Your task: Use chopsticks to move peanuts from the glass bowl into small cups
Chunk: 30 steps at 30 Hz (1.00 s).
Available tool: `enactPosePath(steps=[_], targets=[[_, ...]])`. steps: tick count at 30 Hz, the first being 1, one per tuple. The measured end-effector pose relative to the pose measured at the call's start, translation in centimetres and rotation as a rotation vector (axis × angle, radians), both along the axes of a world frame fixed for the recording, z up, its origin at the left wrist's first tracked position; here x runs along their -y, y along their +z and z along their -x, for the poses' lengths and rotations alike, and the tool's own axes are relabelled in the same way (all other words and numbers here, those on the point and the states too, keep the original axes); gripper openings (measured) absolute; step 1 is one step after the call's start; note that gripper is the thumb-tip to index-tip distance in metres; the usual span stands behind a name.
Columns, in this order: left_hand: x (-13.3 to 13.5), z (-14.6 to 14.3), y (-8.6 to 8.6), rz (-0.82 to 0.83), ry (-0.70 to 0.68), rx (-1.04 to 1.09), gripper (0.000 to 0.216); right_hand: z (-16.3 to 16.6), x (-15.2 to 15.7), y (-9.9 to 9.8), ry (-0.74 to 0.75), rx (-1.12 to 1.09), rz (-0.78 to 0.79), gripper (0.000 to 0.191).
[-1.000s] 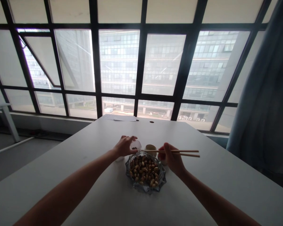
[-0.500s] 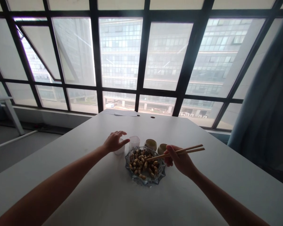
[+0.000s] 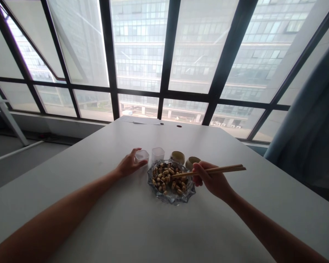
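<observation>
Black-framed window wall [image 3: 162,95] stands past far edge of flat white surface [image 3: 131,223]. Scalloped clear-glass bowl [image 3: 172,199] sits roughly midway between side edges. Right grip [image 3: 211,179] holds slim wooden chopsticks [image 3: 227,168], slanted presumably for reach. Left grip [image 3: 127,164] arcs about squarish translucent plastic cup [image 3: 142,156], perhaps steadying; contact unclear. Brown oval nuts [image 3: 164,178] lie in bowl.

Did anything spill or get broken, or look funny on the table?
No, nothing stands out. The nuts I can see lie in the glass bowl, the two clear cups and two yellowish cups look upright, and the chopsticks, in the right hand, look unbroken.
</observation>
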<state>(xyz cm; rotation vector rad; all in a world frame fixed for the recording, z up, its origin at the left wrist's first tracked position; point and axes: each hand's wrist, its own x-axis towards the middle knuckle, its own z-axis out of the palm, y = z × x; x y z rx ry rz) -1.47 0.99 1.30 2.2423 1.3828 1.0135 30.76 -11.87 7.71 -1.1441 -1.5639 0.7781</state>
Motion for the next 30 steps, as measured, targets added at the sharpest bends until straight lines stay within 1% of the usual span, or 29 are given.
enactPosePath(steps=[4,6,8,10,12,14,16,19,21,22,26,27,30], targets=[[0.4,-0.2,0.3,0.007,0.0,0.002,0.075,-0.9,-0.5,0.5,-0.084,-0.055,-0.048,0.054],[0.5,-0.2,0.3,0.008,-0.009,0.007,0.074,-1.1,-0.3,1.1,-0.073,-0.057,-0.028,0.055],[0.6,-0.2,0.3,0.013,-0.017,0.006,0.073,-1.0,0.2,1.5,0.005,-0.021,0.052,0.057],[0.6,-0.2,0.3,0.011,-0.02,0.002,0.073,-0.4,0.8,1.5,0.123,0.037,0.153,0.057],[0.7,-0.2,0.4,0.006,-0.018,-0.004,0.073,0.3,1.2,1.3,0.204,0.074,0.196,0.056],[0.7,-0.2,0.4,0.001,-0.014,-0.006,0.073,0.9,1.4,0.9,0.216,0.08,0.159,0.054],[0.8,-0.2,0.5,0.001,-0.016,-0.007,0.072,1.0,1.3,0.6,0.181,0.098,0.076,0.051],[0.8,-0.3,0.5,-0.009,-0.025,-0.001,0.072,0.4,1.1,0.6,0.124,0.164,-0.055,0.049],[0.8,-0.3,0.5,-0.015,-0.028,0.003,0.071,-0.1,1.0,0.8,0.109,0.171,-0.102,0.05],[0.8,-0.3,0.4,-0.016,-0.026,0.004,0.071,-0.2,1.1,0.9,0.117,0.163,-0.097,0.05],[0.7,-0.3,0.3,-0.016,-0.02,0.001,0.071,-0.1,1.4,1.2,0.214,0.174,0.041,0.049],[0.7,-0.2,0.3,-0.018,-0.018,0.002,0.071,0.0,1.5,1.3,0.225,0.191,0.051,0.049],[0.8,-0.3,0.3,-0.021,-0.014,0.004,0.071,-0.1,1.4,1.5,0.188,0.259,-0.039,0.049]])
